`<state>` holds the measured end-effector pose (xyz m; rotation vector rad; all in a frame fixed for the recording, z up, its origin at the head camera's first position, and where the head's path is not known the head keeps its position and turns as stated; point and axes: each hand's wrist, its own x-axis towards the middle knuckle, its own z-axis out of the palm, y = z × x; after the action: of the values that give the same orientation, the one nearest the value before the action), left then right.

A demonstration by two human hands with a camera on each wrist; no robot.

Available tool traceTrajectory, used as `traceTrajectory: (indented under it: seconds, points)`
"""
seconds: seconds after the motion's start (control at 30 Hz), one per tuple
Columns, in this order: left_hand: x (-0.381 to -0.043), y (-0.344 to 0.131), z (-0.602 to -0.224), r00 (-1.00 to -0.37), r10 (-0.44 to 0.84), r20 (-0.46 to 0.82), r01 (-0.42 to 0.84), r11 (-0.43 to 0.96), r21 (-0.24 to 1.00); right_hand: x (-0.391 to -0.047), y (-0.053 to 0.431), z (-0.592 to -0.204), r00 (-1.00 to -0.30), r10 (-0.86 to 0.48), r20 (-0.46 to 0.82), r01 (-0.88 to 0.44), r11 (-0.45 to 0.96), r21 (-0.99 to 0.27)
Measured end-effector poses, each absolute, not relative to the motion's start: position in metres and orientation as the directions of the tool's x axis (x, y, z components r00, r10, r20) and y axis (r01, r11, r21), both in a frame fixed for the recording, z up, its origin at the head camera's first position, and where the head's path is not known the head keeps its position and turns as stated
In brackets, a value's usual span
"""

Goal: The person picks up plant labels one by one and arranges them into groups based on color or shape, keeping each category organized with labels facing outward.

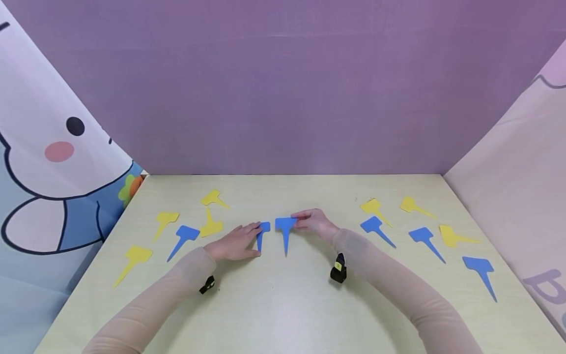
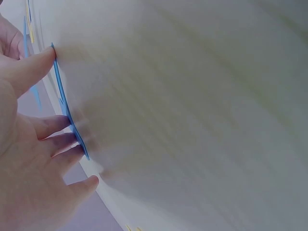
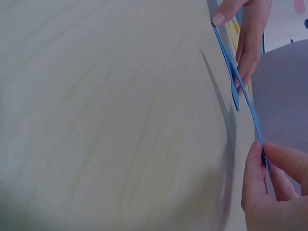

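Observation:
My left hand (image 1: pixel 235 243) lies over a blue T-shaped plant label (image 1: pixel 265 227) on the table. In the left wrist view, the thumb touches one end of that label (image 2: pixel 65 103) and outstretched fingers press its other end. My right hand (image 1: pixel 316 222) pinches a second blue T-shaped plant label (image 1: pixel 285 225) by the right edge of its head, stem pointing toward me. From the right wrist, thumb and fingers show on both sides of this label (image 3: pixel 254 114), which is tilted above the table and casts a shadow. A narrow gap separates the two labels in the head view.
Several yellow labels (image 1: pixel 167 217) and one blue label (image 1: pixel 183 234) lie on the left of the pale table (image 1: pixel 274 314). On the right are more yellow labels (image 1: pixel 370 205) and blue labels (image 1: pixel 422 234). A purple backdrop (image 1: pixel 292 98) stands behind the table's far edge.

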<state>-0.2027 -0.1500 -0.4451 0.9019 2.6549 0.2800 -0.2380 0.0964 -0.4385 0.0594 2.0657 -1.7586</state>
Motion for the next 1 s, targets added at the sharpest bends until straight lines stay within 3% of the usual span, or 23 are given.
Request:
traceTrajectory:
  seconds: [0.6, 1.0]
  points:
    - [-0.201, -0.15, -0.44, -0.741, 0.622, -0.253, 0.553, 0.779, 0.294, -0.236, 0.091, -0.445, -0.9, -0.248, -0.359, 0.335, 0.133, -0.933]
    - [-0.202, -0.15, -0.44, -0.737, 0.623, -0.26, 0.549, 0.778, 0.306, -0.238, 0.085, -0.445, -0.916, -0.204, -0.346, 0.286, 0.273, -0.919]
